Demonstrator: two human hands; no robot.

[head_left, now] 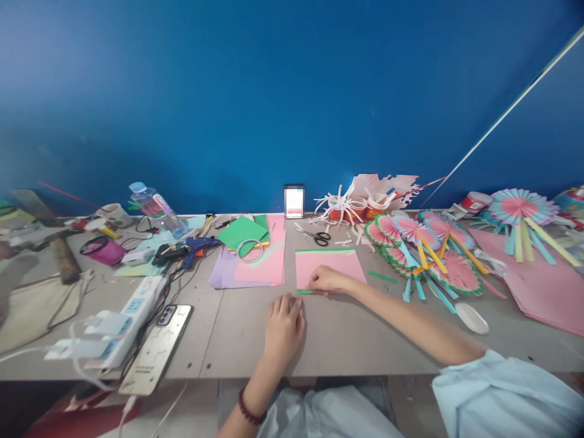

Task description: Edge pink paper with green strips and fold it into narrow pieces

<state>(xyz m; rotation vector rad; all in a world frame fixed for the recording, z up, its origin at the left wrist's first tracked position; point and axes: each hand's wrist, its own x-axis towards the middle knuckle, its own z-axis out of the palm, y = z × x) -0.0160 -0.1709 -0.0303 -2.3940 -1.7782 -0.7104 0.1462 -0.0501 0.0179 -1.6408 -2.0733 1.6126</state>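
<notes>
A pink paper sheet (335,261) lies flat before me, with one green paper strip (305,292) along its near edge and another along its far edge. My right hand (327,280) rests on the sheet's near left part, fingers pressed together at the near green strip. What lies under those fingertips is partly hidden. Just below the sheet's near left corner, my left hand (285,321) lies on the table with bent, slightly parted fingers and holds nothing visible. A loose green strip (383,277) lies right of the sheet. Black-handled scissors (320,237) lie beyond it.
Green, pink and purple papers (249,234) with a tape roll (250,250) lie left. Folded paper fans (420,243) crowd the right, near a white spoon-shaped piece (472,319). A phone (157,347), power strip (132,316) and bottle (159,207) are left. A blue wall (292,109) stands behind.
</notes>
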